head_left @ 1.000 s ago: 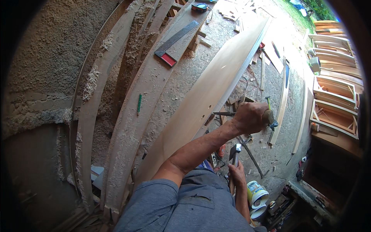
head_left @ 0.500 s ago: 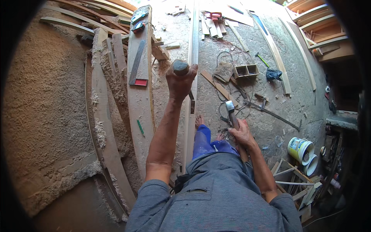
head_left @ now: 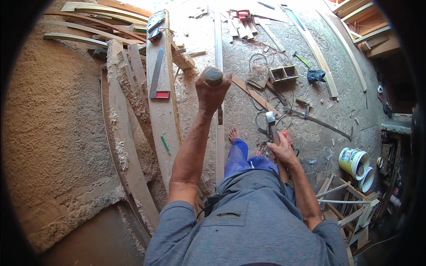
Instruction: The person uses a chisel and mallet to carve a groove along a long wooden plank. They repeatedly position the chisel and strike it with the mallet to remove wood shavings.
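Note:
My left hand (head_left: 210, 94) is closed around a chisel (head_left: 214, 76), whose round handle end points up. Its blade is hidden beneath the fist. Under that hand runs a long, narrow length of timber (head_left: 220, 148), with a dark slot (head_left: 220, 116) just below the fist. In my right hand (head_left: 284, 151) is a hammer (head_left: 271, 122), gripped by its wooden handle with the pale metal head pointing away from me. The hammer is held to the right of the timber, apart from the chisel.
On the left plank bench (head_left: 162, 119) lie a try square (head_left: 157, 77), a tape measure (head_left: 155, 35) and a green pencil (head_left: 165, 144). The floor holds a divided wooden box (head_left: 284, 74), a long bar clamp (head_left: 319, 122), white buckets (head_left: 353, 162) and offcuts (head_left: 355, 208).
My left hand and the chisel have shifted slightly right relative to the timber. My right hand with the hammer appears slightly farther right; the whole view has shifted a little too.

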Motion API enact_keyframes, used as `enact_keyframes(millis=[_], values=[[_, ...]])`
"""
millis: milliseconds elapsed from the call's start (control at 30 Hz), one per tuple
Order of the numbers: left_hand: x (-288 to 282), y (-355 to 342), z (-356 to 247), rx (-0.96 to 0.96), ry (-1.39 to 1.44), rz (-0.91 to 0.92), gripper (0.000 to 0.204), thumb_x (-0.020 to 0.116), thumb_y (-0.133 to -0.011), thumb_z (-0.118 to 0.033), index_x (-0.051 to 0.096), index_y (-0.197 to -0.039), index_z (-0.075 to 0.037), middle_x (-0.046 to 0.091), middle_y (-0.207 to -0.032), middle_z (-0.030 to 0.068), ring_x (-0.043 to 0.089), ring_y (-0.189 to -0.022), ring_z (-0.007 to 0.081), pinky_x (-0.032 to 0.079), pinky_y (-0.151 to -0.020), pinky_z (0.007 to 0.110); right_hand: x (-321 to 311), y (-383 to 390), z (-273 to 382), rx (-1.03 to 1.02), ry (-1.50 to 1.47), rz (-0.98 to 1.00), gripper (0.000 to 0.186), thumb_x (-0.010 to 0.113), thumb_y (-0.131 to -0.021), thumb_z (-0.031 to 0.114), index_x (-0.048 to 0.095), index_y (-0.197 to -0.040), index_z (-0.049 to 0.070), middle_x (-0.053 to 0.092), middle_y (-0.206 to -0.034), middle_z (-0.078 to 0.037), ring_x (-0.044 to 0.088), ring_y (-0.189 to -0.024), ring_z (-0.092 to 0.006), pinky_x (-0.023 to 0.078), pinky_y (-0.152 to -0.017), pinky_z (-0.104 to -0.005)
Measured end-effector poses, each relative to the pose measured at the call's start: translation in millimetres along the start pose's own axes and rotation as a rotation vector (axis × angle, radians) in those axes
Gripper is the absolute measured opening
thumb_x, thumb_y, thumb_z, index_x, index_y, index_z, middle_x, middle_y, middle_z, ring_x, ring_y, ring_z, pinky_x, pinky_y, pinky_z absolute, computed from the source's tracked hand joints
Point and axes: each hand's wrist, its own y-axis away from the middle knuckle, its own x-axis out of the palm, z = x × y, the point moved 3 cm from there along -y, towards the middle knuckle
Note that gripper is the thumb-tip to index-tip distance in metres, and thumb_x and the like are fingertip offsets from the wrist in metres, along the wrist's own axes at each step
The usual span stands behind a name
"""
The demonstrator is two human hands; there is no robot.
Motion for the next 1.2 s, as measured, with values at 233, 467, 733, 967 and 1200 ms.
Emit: enact_keyframes(millis=[233, 467, 733, 967, 1200], values=[[-5.2, -4.4, 8.2, -0.117, 0.067, -0.136, 0.027, 0.084, -0.080, -0.015, 0.059, -0.077, -0.004, 0.062, -0.066, 0.0022, 0.061, -0.062, 0.0098, 0.052, -0.059, 0.031, 3.4, -3.0, 3.3, 0.003, 0.031, 0.054, 0.062, 0.070, -0.092, 0.020, 0.044, -0.143, -0.003, 0.064, -0.080, -0.007, 0.060, -0.059, -0.0119, 0.050, -0.050, -0.0302], [10.5, 1.6, -13.4, 0.014, -0.037, 0.002, 0.025, 0.084, -0.080, -0.015, 0.062, -0.079, -0.004, 0.065, -0.068, 0.0032, 0.064, -0.065, 0.0095, 0.054, -0.061, 0.030, 5.3, -9.6, 11.8, 0.015, 0.042, -0.006, 0.059, 0.071, -0.091, 0.018, 0.047, -0.141, 0.000, 0.057, -0.076, -0.001, 0.056, -0.056, -0.0109, 0.048, -0.049, -0.0287], [6.7, -2.9, -11.7, 0.101, -0.124, -0.049, 0.024, 0.083, -0.080, -0.011, 0.060, -0.077, -0.004, 0.064, -0.068, 0.0031, 0.061, -0.062, 0.0100, 0.052, -0.059, 0.030, 8.0, -8.8, 55.2, -0.087, -0.140, 0.080, 0.059, 0.071, -0.090, 0.013, 0.045, -0.142, 0.001, 0.055, -0.078, 0.000, 0.057, -0.057, -0.0100, 0.049, -0.049, -0.0270], [-6.6, -4.1, 7.6, -0.086, 0.040, -0.096, 0.023, 0.083, -0.080, -0.011, 0.061, -0.078, -0.005, 0.064, -0.067, 0.0032, 0.061, -0.062, 0.0101, 0.053, -0.059, 0.030, 19.1, 10.7, 127.0, -0.332, 0.037, 0.026, 0.072, 0.075, -0.089, 0.013, 0.041, -0.151, 0.005, 0.059, -0.085, -0.004, 0.062, -0.067, -0.0149, 0.052, -0.062, -0.0307], [-5.7, -4.8, 1.3, 0.002, -0.017, -0.093, 0.022, 0.081, -0.078, -0.013, 0.061, -0.079, -0.004, 0.063, -0.067, 0.0057, 0.063, -0.062, 0.0128, 0.054, -0.061, 0.033, 27.1, 36.0, 201.0, -0.779, 0.396, -0.090, 0.075, 0.073, -0.088, 0.009, 0.039, -0.155, 0.008, 0.070, -0.109, -0.022, 0.072, -0.093, -0.0323, 0.055, -0.085, -0.0411]])
